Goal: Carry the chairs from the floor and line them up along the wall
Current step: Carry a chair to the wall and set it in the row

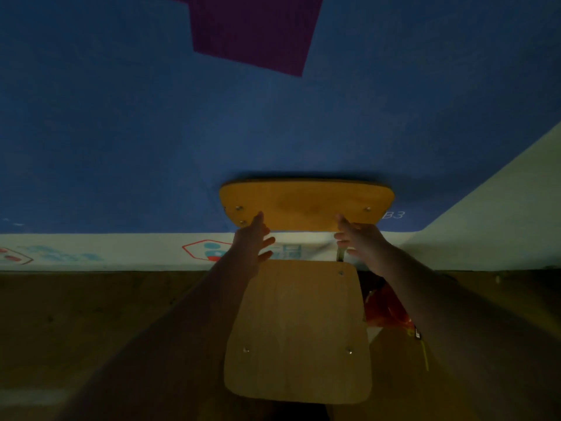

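Wall point(121, 132): blue, fills the view from 9 through 12 to 2 o'clock. It has a white band point(121, 250) with printed figures along its foot.
Floor point(91, 314): brown and dim, running below the band from 8 to 4 o'clock.
Purple panel point(252, 28): fixed on the wall at 12 o'clock, well above the chair.
Left hand point(253, 241): at 10 o'clock of the seat. Fingers are apart and nearly straight, and the foremost fingertip is at the lower edge of the backrest. No curl round the wood is visible.
Chair point(300, 299): one wooden chair in the middle of the view, upright on the floor. Its legs are hidden under it.
Backrest point(303, 205): at 12 o'clock of the seat, close against or touching the blue wall; which cannot be told.
Seat point(297, 344): pale wood, with its front edge toward 6 o'clock.
Right hand point(359, 241): at 1 o'clock of the seat. Fingers are spread and loose at the lower right edge of the backrest, gripping nothing visible.
B3 mark point(394, 214): faint lettering on the wall, just right of the backrest.
Red-orange thing point(384, 308): at 3 o'clock of the seat, partly behind the right forearm; its kind is unclear.
Pale side wall point(501, 214): at 3 o'clock, meeting the blue wall in a corner.
Step in hand (judged): setting this chair in its place in the row, backed to the wall.
Next move (judged): check that the backrest sits square to the wall, then take both hands off and go for another chair. None is in view.
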`<state>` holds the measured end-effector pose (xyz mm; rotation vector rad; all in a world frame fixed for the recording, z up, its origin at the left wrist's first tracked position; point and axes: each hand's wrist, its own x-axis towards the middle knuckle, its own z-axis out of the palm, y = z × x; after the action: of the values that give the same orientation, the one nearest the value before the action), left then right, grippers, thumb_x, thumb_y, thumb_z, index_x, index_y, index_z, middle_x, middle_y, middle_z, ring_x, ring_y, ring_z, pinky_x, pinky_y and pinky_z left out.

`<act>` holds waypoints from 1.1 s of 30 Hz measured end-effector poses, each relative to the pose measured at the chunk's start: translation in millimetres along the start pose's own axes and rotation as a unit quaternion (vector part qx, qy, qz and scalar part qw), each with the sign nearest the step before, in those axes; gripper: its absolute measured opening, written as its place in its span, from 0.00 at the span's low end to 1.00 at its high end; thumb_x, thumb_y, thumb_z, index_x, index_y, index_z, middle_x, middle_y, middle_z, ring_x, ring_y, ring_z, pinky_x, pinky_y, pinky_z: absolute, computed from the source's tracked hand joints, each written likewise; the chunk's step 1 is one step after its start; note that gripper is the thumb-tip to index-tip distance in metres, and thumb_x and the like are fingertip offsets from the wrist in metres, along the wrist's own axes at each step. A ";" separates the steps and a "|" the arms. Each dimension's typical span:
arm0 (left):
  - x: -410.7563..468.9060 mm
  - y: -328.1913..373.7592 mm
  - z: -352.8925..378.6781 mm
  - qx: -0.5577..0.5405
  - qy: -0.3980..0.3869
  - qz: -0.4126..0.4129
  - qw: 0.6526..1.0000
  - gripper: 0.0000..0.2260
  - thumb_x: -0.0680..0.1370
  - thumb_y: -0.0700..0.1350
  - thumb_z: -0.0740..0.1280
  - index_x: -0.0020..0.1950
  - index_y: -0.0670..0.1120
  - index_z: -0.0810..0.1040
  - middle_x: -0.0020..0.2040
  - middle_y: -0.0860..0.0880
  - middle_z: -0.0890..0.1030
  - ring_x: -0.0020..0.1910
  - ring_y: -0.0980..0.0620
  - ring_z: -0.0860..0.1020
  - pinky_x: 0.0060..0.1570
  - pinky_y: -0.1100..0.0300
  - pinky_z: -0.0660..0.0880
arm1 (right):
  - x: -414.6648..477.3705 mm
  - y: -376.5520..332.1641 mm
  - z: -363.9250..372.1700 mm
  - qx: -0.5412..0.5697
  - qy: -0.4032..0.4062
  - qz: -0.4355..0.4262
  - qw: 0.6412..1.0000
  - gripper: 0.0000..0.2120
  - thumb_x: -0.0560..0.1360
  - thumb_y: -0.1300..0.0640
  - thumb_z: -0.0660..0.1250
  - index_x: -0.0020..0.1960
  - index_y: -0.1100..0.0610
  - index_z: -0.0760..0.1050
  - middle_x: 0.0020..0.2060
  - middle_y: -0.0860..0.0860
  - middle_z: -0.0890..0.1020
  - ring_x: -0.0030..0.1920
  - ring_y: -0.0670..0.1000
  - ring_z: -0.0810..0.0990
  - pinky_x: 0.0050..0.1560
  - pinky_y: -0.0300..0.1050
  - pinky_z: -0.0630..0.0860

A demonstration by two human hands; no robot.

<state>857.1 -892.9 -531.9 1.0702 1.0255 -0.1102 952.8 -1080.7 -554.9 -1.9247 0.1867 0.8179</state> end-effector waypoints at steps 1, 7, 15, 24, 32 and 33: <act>8.0 -4.9 -0.1 -0.012 -0.011 0.004 1.000 0.24 0.81 0.57 0.57 0.72 0.44 0.67 0.69 0.45 0.73 0.67 0.46 0.72 0.60 0.49 0.72 | 6.7 5.7 1.5 0.036 -0.012 0.014 0.999 0.27 0.77 0.39 0.61 0.64 0.60 0.73 0.60 0.56 0.80 0.57 0.53 0.78 0.59 0.50 0.72; 60.5 -20.6 -4.4 -0.132 -0.028 -0.014 0.991 0.29 0.78 0.66 0.57 0.73 0.50 0.62 0.68 0.45 0.73 0.64 0.46 0.75 0.58 0.45 0.72 | 43.5 37.5 1.2 0.289 -0.072 0.110 0.948 0.52 0.66 0.28 0.61 0.76 0.64 0.57 0.72 0.59 0.69 0.70 0.56 0.70 0.71 0.57 0.66; 96.9 -37.5 -5.0 -0.200 -0.086 -0.003 0.976 0.57 0.58 0.77 0.64 0.79 0.50 0.51 0.76 0.45 0.63 0.73 0.45 0.64 0.67 0.43 0.66 | 65.0 48.5 6.0 0.447 -0.089 0.066 0.888 0.52 0.59 0.32 0.69 0.76 0.52 0.56 0.72 0.58 0.68 0.70 0.57 0.70 0.67 0.62 0.67; 63.6 -47.1 7.0 -0.259 -0.040 -0.028 0.965 0.58 0.53 0.75 0.65 0.78 0.51 0.55 0.73 0.45 0.68 0.69 0.43 0.70 0.60 0.37 0.70 | 25.2 50.3 10.8 0.447 -0.045 0.054 0.892 0.47 0.54 0.26 0.66 0.65 0.51 0.63 0.69 0.55 0.72 0.69 0.55 0.71 0.63 0.69 0.67; 44.0 -42.8 28.8 -0.301 -0.055 -0.042 0.951 0.65 0.43 0.73 0.72 0.75 0.46 0.60 0.70 0.44 0.71 0.68 0.42 0.70 0.63 0.38 0.70 | 15.2 46.0 -18.2 0.435 -0.008 0.063 0.898 0.61 0.46 0.23 0.70 0.72 0.50 0.60 0.68 0.54 0.74 0.64 0.53 0.76 0.59 0.69 0.72; 48.5 -43.7 30.8 -0.293 -0.070 -0.036 0.953 0.62 0.48 0.74 0.72 0.75 0.46 0.60 0.71 0.43 0.71 0.69 0.42 0.70 0.64 0.39 0.70 | 16.7 44.1 -20.6 0.433 -0.005 0.063 0.899 0.60 0.48 0.24 0.68 0.73 0.52 0.60 0.68 0.54 0.74 0.63 0.53 0.76 0.60 0.69 0.71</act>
<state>880.7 -920.7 -594.1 0.4761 0.8884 0.0604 954.7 -1116.2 -592.1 -1.0698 0.5703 0.6625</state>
